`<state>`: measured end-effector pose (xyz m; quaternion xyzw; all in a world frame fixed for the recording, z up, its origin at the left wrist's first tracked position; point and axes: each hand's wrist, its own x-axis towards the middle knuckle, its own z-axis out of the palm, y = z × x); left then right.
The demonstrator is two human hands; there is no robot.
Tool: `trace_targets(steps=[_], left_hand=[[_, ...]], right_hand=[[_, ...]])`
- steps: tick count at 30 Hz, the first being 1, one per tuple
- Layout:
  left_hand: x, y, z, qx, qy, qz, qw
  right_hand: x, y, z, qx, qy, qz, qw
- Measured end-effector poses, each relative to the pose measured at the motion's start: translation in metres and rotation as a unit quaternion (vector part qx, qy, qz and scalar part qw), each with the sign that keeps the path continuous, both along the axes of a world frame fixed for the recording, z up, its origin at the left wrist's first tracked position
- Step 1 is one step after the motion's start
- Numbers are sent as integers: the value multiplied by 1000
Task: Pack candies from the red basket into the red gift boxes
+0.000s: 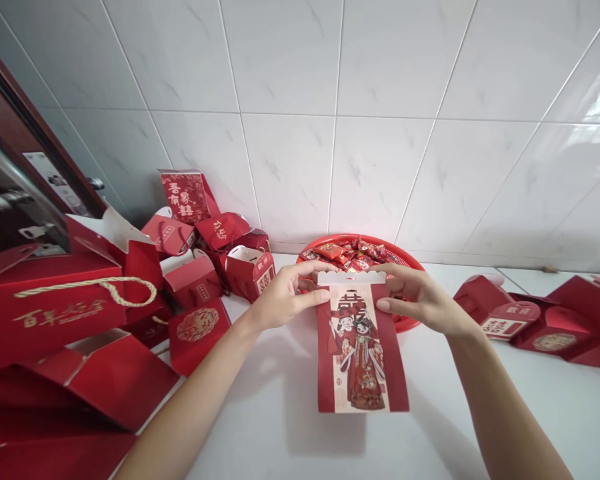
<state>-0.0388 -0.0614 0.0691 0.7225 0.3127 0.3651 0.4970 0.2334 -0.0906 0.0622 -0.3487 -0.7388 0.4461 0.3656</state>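
Observation:
A red paper gift bag (pixel 363 360) with a cartoon couple in traditional dress on its front hangs upright between my hands, above the white table. My left hand (pixel 287 293) pinches its upper left edge, thumb on the front face. On the upper right edge, my right hand (pixel 420 297) grips in the same way. The bag's white scalloped top strip (pixel 351 278) shows between the fingers. Just behind it stands a red plastic basket (pixel 411 259) of red-wrapped candies (pixel 360 253), partly hidden by the bag and my hands.
Many red gift boxes (pixel 195 333) are piled on the left, one with a rope handle (pixel 125 291). More red boxes (pixel 555 333) lie at the right. A tiled wall (pixel 290 167) rises behind the table (pixel 260 413); a dark door (pixel 40 133) stands far left.

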Motion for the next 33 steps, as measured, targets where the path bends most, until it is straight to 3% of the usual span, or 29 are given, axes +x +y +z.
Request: trace_targets(steps=[10, 18, 28, 33], left_hand=[[2, 3, -4, 46, 19, 14, 999], [5, -2, -3, 88, 45, 30, 995], [0, 6, -10, 80, 10, -52, 995], [7, 3, -14, 71, 20, 19, 997]], right_hand=[[5, 11, -14, -9, 62, -1, 998], [0, 7, -6, 17, 89, 5, 996], [-6, 6, -7, 40, 103, -42, 993], [-2, 5, -7, 44, 50, -69, 995]])
